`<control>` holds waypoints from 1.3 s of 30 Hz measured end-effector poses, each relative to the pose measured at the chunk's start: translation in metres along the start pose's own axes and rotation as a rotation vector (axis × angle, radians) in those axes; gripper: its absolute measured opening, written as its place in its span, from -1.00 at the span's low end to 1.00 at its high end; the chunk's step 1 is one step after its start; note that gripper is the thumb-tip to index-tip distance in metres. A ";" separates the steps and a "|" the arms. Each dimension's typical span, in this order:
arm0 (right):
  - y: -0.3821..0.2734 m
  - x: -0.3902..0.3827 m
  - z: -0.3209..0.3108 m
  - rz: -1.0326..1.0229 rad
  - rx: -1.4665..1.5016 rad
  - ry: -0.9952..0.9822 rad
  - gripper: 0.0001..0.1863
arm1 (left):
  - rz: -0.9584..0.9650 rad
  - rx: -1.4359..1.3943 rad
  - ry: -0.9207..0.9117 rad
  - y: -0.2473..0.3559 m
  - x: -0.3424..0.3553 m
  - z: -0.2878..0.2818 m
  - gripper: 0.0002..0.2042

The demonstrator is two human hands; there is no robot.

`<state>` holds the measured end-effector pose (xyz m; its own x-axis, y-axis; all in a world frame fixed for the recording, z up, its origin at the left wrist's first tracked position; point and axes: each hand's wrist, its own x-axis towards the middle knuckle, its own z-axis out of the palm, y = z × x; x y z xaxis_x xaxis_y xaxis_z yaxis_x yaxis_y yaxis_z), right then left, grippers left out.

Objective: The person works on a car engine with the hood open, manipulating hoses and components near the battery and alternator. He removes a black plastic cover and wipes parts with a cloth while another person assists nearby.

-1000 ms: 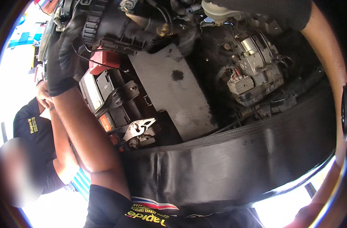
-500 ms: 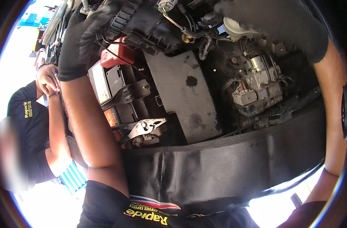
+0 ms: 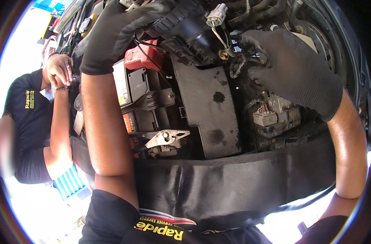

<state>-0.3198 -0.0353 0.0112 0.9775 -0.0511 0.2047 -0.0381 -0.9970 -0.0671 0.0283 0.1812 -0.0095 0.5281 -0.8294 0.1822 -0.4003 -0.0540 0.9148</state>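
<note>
My left hand [image 3: 112, 36], in a dark knit glove, reaches to the top beside a black ridged housing [image 3: 175, 22], fingers curled round something I cannot make out. My right hand [image 3: 293, 73], also gloved, hovers with bent, spread fingers beside a wiring harness [image 3: 238, 65] and a pale connector [image 3: 216, 15]. Below lie a battery [image 3: 124, 85] with a red terminal cover [image 3: 143, 57] and a large black cover [image 3: 206, 110]. Pliers [image 3: 165, 138] rest over the battery's near end, jaws to the right.
A metal hydraulic unit [image 3: 271, 118] sits at right in the engine bay. A black padded fender cover [image 3: 234, 183] drapes along the near edge. A co-worker [image 3: 27, 122] leans at the left with bare hands together, near a blue striped object [image 3: 69, 181].
My right hand has come down and left from the upper right to beside the harness, over the hydraulic unit. My left hand has shifted right. The view has shifted, showing more of the bay's top.
</note>
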 end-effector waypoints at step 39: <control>0.061 0.048 -0.034 0.479 0.187 -0.103 -0.66 | 0.707 0.961 -0.140 0.033 -0.003 0.029 -0.47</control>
<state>-0.2819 -0.1004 0.0507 0.8752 -0.4837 0.0118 -0.4575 -0.8353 -0.3048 -0.0079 0.1657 0.0095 -0.0963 -0.8926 0.4404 -0.9952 0.0946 -0.0258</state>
